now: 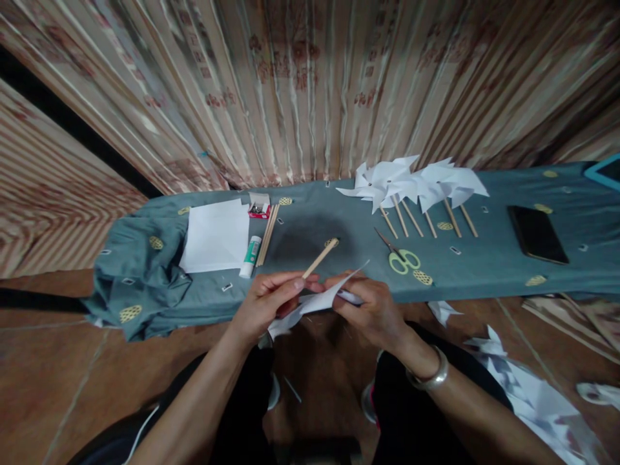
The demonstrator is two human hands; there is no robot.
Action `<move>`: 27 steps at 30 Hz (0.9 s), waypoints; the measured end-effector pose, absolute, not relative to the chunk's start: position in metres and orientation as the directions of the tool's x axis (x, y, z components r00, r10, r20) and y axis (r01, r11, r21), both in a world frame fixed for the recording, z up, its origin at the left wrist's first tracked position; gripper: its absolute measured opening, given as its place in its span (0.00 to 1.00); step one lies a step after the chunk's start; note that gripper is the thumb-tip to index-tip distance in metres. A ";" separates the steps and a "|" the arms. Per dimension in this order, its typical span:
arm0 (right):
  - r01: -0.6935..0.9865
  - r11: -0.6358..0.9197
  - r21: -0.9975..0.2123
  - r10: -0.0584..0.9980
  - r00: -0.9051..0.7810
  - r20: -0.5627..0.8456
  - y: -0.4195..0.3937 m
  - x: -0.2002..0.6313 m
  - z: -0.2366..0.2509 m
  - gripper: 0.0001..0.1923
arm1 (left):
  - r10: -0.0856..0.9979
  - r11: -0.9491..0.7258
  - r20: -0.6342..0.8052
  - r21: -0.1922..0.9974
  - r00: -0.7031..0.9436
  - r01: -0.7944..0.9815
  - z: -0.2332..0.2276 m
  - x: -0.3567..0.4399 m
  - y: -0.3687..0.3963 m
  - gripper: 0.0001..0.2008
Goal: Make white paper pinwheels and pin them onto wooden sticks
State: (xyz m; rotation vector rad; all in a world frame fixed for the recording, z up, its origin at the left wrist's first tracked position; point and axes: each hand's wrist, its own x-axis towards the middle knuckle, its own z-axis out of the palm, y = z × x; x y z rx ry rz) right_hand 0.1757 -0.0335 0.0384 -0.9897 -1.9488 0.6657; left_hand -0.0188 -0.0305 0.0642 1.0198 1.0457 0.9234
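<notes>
Above the knees, left hand (268,300) pinches stick (320,258); right hand (371,303) grips folded paper (322,300).

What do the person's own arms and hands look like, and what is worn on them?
Both forearms are bare, with no sleeves in view. The right hand has a broad, silver-coloured metal bangle around its wrist. The left hand shows no ring, watch or bracelet. No gloves are worn on either hand.
</notes>
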 end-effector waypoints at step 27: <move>0.555 0.741 -0.379 0.616 -0.334 0.714 -0.039 0.200 0.062 0.17 | 0.949 0.305 -0.297 0.949 0.100 -0.074 0.054 -0.014 -0.034 0.14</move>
